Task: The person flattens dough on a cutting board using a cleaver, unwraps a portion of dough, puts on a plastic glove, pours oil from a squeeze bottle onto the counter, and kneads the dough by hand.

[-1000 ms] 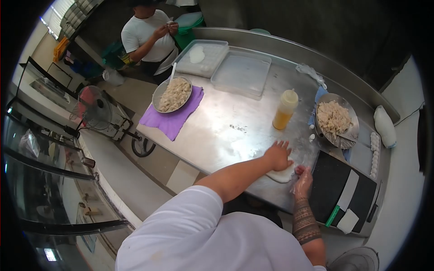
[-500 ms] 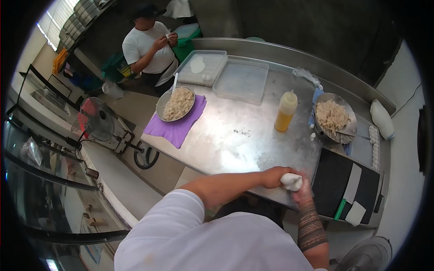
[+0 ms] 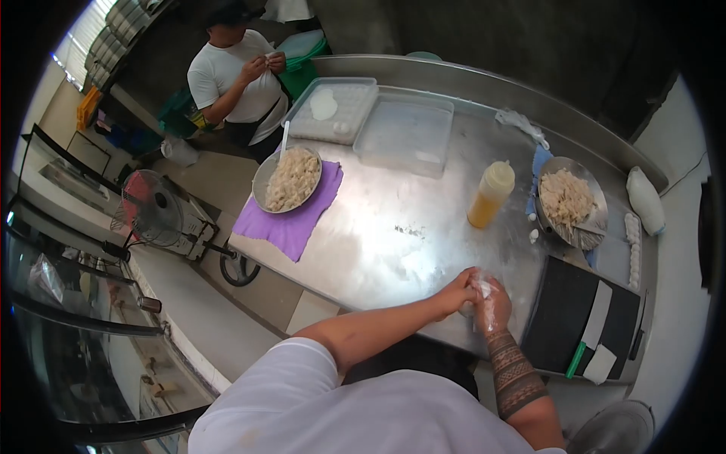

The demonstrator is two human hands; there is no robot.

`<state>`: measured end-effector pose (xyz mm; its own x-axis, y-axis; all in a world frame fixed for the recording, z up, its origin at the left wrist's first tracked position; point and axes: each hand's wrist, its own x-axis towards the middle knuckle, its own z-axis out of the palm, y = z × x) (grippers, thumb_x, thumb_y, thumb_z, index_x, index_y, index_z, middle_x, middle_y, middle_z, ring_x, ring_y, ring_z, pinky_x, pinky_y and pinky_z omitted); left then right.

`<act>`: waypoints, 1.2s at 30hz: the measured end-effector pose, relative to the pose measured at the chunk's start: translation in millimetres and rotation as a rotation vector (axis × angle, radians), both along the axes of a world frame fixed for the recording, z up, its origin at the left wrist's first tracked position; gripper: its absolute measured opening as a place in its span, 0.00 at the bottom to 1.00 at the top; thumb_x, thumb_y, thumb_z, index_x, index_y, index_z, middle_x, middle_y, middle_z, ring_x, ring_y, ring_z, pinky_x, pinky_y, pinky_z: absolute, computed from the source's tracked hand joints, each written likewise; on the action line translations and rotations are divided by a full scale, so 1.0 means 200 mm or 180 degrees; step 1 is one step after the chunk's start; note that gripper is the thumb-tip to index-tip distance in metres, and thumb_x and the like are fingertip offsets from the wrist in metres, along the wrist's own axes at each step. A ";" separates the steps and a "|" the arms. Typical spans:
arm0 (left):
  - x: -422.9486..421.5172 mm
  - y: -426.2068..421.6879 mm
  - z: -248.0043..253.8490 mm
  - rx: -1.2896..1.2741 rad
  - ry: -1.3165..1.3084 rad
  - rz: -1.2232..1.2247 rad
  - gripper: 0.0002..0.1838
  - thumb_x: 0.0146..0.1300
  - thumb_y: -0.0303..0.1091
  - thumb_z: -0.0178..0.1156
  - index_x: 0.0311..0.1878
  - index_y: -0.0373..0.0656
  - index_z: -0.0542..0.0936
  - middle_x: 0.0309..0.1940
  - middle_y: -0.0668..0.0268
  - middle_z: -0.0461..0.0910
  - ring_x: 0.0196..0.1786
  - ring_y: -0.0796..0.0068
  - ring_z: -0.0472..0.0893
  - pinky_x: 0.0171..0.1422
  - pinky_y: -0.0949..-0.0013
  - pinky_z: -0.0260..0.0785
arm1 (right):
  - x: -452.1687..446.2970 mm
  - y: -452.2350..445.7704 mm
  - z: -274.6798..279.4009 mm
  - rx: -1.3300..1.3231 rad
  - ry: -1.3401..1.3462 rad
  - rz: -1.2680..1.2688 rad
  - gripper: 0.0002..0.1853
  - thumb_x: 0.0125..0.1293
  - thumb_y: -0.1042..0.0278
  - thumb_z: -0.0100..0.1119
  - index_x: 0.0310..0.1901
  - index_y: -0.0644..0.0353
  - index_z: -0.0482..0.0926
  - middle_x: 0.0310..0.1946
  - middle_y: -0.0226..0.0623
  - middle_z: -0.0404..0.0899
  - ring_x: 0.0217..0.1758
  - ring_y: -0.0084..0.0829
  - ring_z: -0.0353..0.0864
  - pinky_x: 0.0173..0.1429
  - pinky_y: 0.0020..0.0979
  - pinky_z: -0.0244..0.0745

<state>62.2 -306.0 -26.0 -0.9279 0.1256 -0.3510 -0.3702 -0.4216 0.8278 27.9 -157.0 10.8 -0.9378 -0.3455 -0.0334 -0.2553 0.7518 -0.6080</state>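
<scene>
My left hand (image 3: 457, 292) and my right hand (image 3: 493, 304) are pressed together over the near edge of the steel table (image 3: 370, 250). Clear plastic, like a thin glove, covers the right hand. Both hands are closed round a lump of white dough (image 3: 467, 309), of which only a pale bit shows below the fingers. Right of them lies a black board (image 3: 563, 306) with a broad-bladed, green-handled knife (image 3: 590, 329) and a white cloth or scraper-like piece (image 3: 600, 365) on it. A squeeze bottle of yellow liquid (image 3: 491, 195) stands beyond my hands.
A bowl of pale shredded filling (image 3: 597, 181) stands at the right, beside a row of white dough pieces (image 3: 633, 250). Another filled bowl (image 3: 261, 181) sits on a purple cloth (image 3: 291, 238). Plastic trays (image 3: 404, 136) lie at the back. A co-worker (image 3: 238, 83) stands at the far left.
My hands have closed further over the dough, which showed plainly between them before and is now mostly hidden. The view has shifted slightly.
</scene>
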 end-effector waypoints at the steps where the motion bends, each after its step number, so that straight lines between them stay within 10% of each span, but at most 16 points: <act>1: -0.02 0.00 0.04 -0.1121 0.0637 0.0147 0.38 0.64 0.41 0.64 0.75 0.36 0.67 0.71 0.46 0.72 0.75 0.46 0.70 0.80 0.51 0.60 | 0.00 0.01 -0.03 0.0056 0.0027 0.0057 0.28 0.70 0.49 0.64 0.62 0.64 0.81 0.55 0.50 0.85 0.59 0.51 0.84 0.61 0.43 0.79; 3: -0.04 0.06 0.11 -0.3353 0.1876 0.0433 0.40 0.65 0.43 0.63 0.77 0.36 0.65 0.71 0.46 0.72 0.75 0.47 0.71 0.81 0.50 0.60 | 0.00 0.06 -0.18 -0.0399 0.0299 0.0405 0.28 0.69 0.50 0.64 0.63 0.62 0.81 0.55 0.49 0.85 0.61 0.51 0.84 0.65 0.44 0.78; 6: -0.09 0.13 0.30 -0.3971 0.3899 -0.0367 0.34 0.62 0.43 0.64 0.69 0.37 0.75 0.65 0.47 0.77 0.69 0.47 0.76 0.79 0.46 0.63 | -0.02 0.12 -0.30 -0.0872 0.0462 0.0867 0.27 0.70 0.52 0.62 0.65 0.60 0.80 0.57 0.48 0.84 0.64 0.49 0.81 0.69 0.45 0.75; 11: -0.16 0.09 0.08 -0.2748 0.3889 -0.0756 0.19 0.56 0.38 0.65 0.49 0.39 0.84 0.55 0.50 0.83 0.63 0.47 0.80 0.74 0.43 0.67 | -0.11 0.07 -0.30 -0.0996 0.0282 0.1261 0.24 0.73 0.55 0.58 0.66 0.58 0.79 0.62 0.45 0.81 0.70 0.46 0.76 0.75 0.47 0.69; 23: -0.39 0.15 0.04 -0.3413 0.3416 -0.0874 0.22 0.54 0.43 0.62 0.50 0.41 0.84 0.57 0.55 0.82 0.61 0.51 0.79 0.69 0.48 0.67 | -0.47 0.08 -0.38 0.0163 0.0882 0.1910 0.21 0.79 0.60 0.49 0.68 0.54 0.79 0.73 0.37 0.74 0.80 0.42 0.68 0.82 0.49 0.61; 30: -0.49 0.19 0.19 -0.3620 0.2095 -0.0079 0.20 0.59 0.47 0.64 0.45 0.40 0.84 0.52 0.55 0.85 0.58 0.50 0.79 0.66 0.49 0.68 | -0.51 -0.02 -0.43 0.1375 0.1531 0.2160 0.16 0.77 0.59 0.53 0.55 0.59 0.81 0.53 0.46 0.82 0.58 0.50 0.79 0.65 0.46 0.73; 33: -0.80 0.10 0.00 -0.1597 0.0405 0.0178 0.25 0.74 0.52 0.53 0.52 0.39 0.85 0.55 0.54 0.85 0.63 0.51 0.80 0.68 0.54 0.70 | -0.47 0.04 -0.29 0.0896 0.1043 0.1856 0.15 0.77 0.58 0.54 0.50 0.61 0.83 0.45 0.50 0.85 0.49 0.54 0.83 0.58 0.44 0.77; 36: -0.67 0.07 0.03 -0.3818 0.1086 -0.0268 0.25 0.77 0.50 0.51 0.63 0.42 0.82 0.65 0.47 0.79 0.67 0.53 0.79 0.73 0.54 0.69 | -0.35 0.15 -0.16 -0.0984 0.0458 0.0080 0.19 0.79 0.55 0.54 0.43 0.65 0.83 0.40 0.49 0.86 0.42 0.49 0.85 0.50 0.41 0.79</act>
